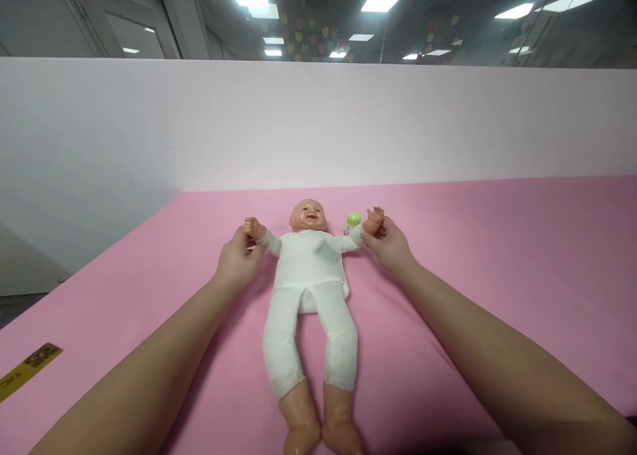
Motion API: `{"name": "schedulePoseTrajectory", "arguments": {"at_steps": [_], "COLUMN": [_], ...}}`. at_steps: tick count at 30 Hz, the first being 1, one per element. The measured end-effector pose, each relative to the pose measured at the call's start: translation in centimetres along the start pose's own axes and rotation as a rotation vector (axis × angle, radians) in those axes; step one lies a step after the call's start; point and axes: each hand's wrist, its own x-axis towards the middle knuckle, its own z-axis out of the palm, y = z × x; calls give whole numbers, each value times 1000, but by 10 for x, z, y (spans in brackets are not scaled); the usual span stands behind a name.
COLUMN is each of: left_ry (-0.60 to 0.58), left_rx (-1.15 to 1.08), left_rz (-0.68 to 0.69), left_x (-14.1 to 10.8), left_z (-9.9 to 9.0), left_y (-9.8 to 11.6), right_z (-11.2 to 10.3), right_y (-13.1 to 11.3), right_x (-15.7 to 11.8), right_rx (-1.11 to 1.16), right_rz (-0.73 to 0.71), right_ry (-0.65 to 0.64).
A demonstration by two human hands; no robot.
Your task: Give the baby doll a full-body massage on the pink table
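Note:
A baby doll with a white cloth body lies on its back on the pink surface, head away from me and feet towards me. Its arms are spread out to both sides. My left hand is closed around the doll's forearm and hand on the left. On the other side, my right hand grips the doll's other arm near the wrist. Behind that arm stands a small container with a green lid, partly hidden by the doll's sleeve.
A white wall panel rises along the far edge and the left side. Near the front left a yellow strip with a printed code lies on the pink surface. Above the panel, glass reflects ceiling lights.

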Motion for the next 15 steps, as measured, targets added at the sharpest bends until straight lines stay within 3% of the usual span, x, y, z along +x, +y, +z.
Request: {"name": "schedulePoseTrajectory", "arguments": {"at_steps": [3,8,11,15], "left_ry": [-138,-281,-339,-417], "left_rx": [389,592,682,748], "left_rz": [351,710,798,808], "left_x": [-16,-26,-26,-29], "left_z": [3,9,11,10], "left_y": [24,42,45,54], "right_z": [12,28,35,40], "right_y": [-26,-42,-39,-40], "right_x": [-19,-35,-36,-37], "right_rx": [-162,-463,-572,-661], "right_rz": [-222,-611,-751,-832], "right_ry": [-98,-298,-335,-373]}}
